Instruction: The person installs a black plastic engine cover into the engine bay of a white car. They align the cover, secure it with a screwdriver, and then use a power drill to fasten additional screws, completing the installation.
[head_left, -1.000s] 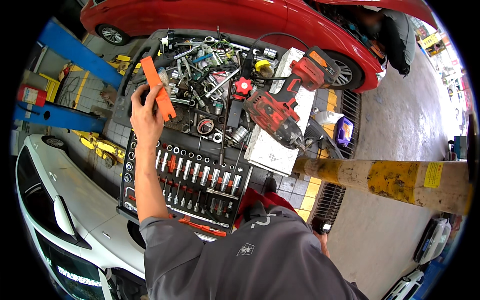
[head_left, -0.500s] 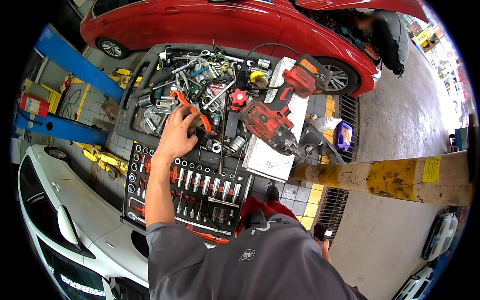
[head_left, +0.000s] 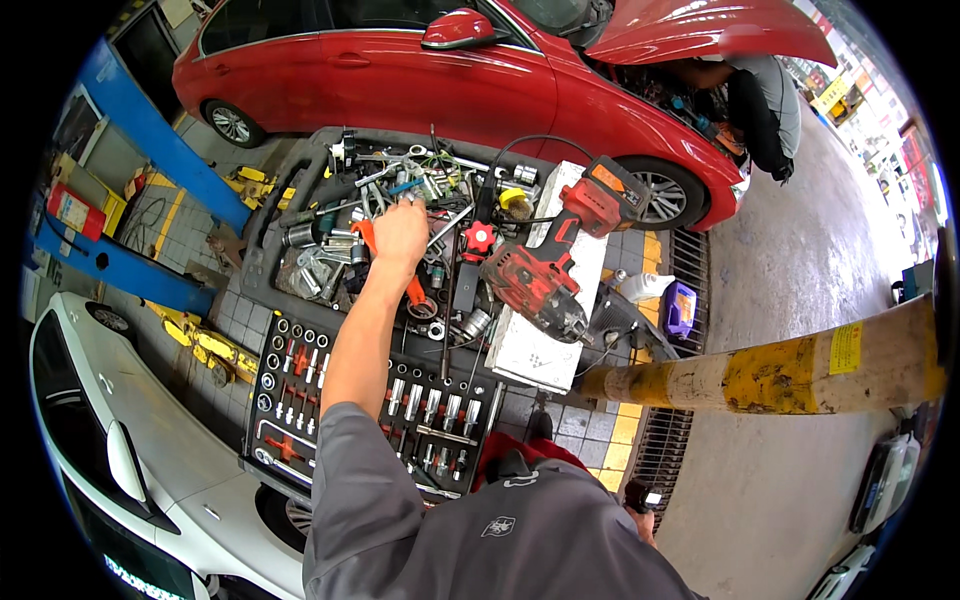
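Observation:
My left hand (head_left: 402, 236) reaches into a heap of loose hand tools (head_left: 330, 262) in the upper tray of a dark tool cart (head_left: 262, 285). Its fingertips point down among the metal tools, and the back of the hand hides what they touch. An orange curved tool (head_left: 415, 291) lies partly under the hand and wrist. Low at my right side, my right hand (head_left: 643, 522) is wrapped round a small black object (head_left: 637, 493) with a bright white end. A red and black cordless impact wrench (head_left: 540, 285) rests right of the heap, over a white box (head_left: 535, 350).
A socket set (head_left: 290, 385) fills the cart's nearer tray, below my left forearm. Beyond stands a red car (head_left: 420, 95) with its hood up and a person (head_left: 770, 110) leaning in. A yellow-striped post (head_left: 760, 385) is at right, a silver car (head_left: 150, 440) at left.
My left hand has moved forward and right, from above the orange tool to deeper in the heap. The view has shifted, showing more of the red car. My right hand still holds the black object.

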